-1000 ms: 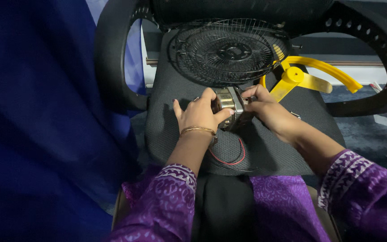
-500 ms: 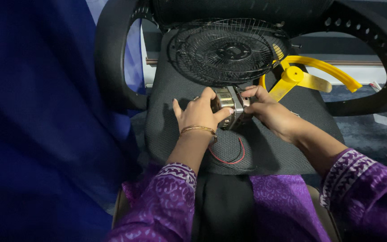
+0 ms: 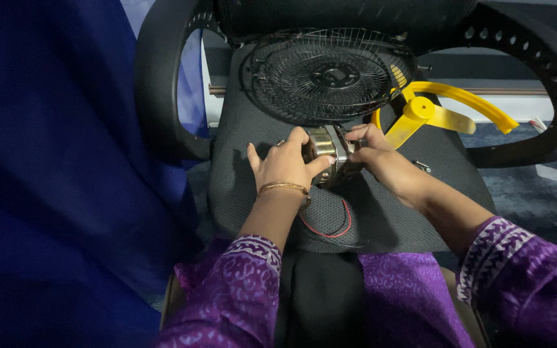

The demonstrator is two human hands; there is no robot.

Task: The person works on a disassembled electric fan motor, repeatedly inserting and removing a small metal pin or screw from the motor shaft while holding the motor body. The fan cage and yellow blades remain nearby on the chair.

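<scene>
Head view: hands and motor unchanged from half second ago, no visible shift. Left hand cupped around small metal fan motor, fingers curled tight on its left side. Right hand fingers pinched on motor's right end. Motor silvery, cylindrical, resting on dark mesh chair seat, just below black wire fan guard. Yellow fan blade lies right.
</scene>
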